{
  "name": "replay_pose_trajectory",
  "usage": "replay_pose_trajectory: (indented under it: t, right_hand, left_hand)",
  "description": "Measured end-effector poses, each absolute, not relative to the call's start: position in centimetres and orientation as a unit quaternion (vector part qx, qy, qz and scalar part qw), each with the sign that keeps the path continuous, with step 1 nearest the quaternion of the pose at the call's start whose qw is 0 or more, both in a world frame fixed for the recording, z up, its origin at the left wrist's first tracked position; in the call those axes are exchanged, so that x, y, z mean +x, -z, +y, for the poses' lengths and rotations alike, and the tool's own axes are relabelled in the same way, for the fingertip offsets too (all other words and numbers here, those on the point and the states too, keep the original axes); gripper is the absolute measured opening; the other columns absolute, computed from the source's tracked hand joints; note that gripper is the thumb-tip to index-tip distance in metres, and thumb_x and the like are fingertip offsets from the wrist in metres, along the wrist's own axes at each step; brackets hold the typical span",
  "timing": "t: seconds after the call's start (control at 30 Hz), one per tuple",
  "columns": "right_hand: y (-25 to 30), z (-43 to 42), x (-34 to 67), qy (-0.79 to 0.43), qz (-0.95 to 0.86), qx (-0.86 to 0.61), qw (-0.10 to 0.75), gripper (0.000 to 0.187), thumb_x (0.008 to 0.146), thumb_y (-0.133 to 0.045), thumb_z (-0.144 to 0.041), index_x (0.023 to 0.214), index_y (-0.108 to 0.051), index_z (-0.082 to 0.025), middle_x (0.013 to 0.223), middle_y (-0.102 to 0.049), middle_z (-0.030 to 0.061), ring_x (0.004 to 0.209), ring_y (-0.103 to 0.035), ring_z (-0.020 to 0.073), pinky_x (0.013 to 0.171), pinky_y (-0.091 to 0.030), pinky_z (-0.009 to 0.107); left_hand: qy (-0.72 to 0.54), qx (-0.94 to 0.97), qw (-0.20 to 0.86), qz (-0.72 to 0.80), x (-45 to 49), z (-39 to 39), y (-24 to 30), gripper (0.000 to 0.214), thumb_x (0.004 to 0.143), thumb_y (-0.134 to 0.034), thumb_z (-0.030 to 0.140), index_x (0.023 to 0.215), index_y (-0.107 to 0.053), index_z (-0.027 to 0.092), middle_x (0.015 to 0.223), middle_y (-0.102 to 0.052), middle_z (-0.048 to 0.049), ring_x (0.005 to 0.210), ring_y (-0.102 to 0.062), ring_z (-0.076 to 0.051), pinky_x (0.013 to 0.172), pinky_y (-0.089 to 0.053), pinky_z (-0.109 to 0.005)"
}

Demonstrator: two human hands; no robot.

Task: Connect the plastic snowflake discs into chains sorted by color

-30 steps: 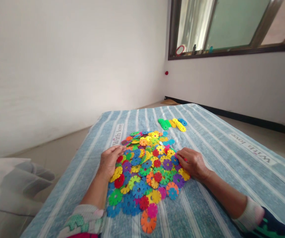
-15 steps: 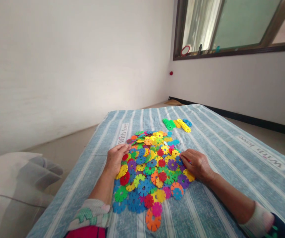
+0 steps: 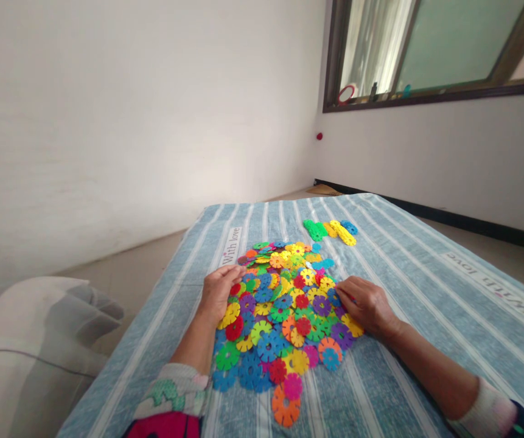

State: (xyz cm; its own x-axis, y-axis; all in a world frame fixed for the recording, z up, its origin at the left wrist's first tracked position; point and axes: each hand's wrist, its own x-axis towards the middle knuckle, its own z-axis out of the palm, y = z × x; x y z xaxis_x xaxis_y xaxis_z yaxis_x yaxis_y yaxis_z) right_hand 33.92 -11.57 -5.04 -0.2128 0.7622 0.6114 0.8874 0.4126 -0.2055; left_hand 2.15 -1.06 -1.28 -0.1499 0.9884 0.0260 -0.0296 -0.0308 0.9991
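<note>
Discs (image 3: 284, 310) of bright plastic, notched round the rim like little cogs, lie heaped in the middle of the frame on a striped blue cloth (image 3: 408, 274). They come in blue, green, yellow, red, orange, purple and pink, many overlapping one another.

My left hand (image 3: 218, 291) rests palm down on the left edge of the heap. Its fingers (image 3: 233, 274) lie stretched out flat and close together, pointing toward the far end of the pile, and they grip nothing. A yellow disc and a red one lie just beside the heel of that hand.

My right hand (image 3: 366, 304) sits at the right edge of the heap, knuckles up. Its fingers (image 3: 346, 292) are curled, with their tips down among the discs. Whether they pinch one of the pieces I cannot tell, since the back of the hand hides them.

One orange disc (image 3: 285, 406) lies at the bottom edge of the pile, nearest to me. Above the heap, well apart from both hands, a short joined row (image 3: 330, 230) of green, yellow and blue pieces lies on the cloth. A label reading "With love" (image 3: 230, 246) is sewn on to the left of the pile.

Pale bedding (image 3: 28, 347) fills the lower left of the frame, and a window (image 3: 435, 48) sits at the upper right.
</note>
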Motion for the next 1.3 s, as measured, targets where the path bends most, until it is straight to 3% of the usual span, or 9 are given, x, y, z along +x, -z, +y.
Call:
replay_pose_trajectory:
  t: [0.47,0.73,1.3]
  right_hand:
    - [5.08,-11.7,34.04,0.077,-0.775,-0.529,0.336,0.031,0.096,-0.043,-0.026,0.078,-0.067,-0.019,0.075,-0.064,0.006,0.072,-0.059,0.0152,0.068,-0.042,0.025]
    - [5.12,-11.57,34.01,0.077,-0.779,-0.528,0.329,0.034,0.097,-0.041,-0.026,0.073,-0.064,-0.018,0.071,-0.061,0.0052,0.07,-0.058,0.0148,0.068,-0.042,0.025]
    - [5.08,-11.61,33.98,0.08,-0.782,-0.519,0.335,0.031,0.096,-0.043,-0.025,0.078,-0.067,-0.019,0.074,-0.063,0.0056,0.074,-0.06,0.015,0.069,-0.043,0.024]
  left_hand:
    - [-0.549,0.465,0.462,0.52,1.97,-0.93,1.72,0.031,0.059,-0.076,0.039,0.077,-0.073,0.014,0.081,-0.076,-0.0099,0.088,-0.07,-0.023,0.087,-0.051,-0.038]
    - [-0.553,0.454,0.466,0.521,2.11,-1.25,1.18,0.029,0.056,-0.078,0.038,0.072,-0.072,0.014,0.073,-0.075,-0.0087,0.084,-0.07,-0.022,0.085,-0.052,-0.037]
    - [-0.547,0.46,0.46,0.528,1.73,-0.64,2.0,0.029,0.057,-0.077,0.04,0.073,-0.073,0.016,0.078,-0.076,-0.0093,0.087,-0.07,-0.025,0.081,-0.051,-0.036]
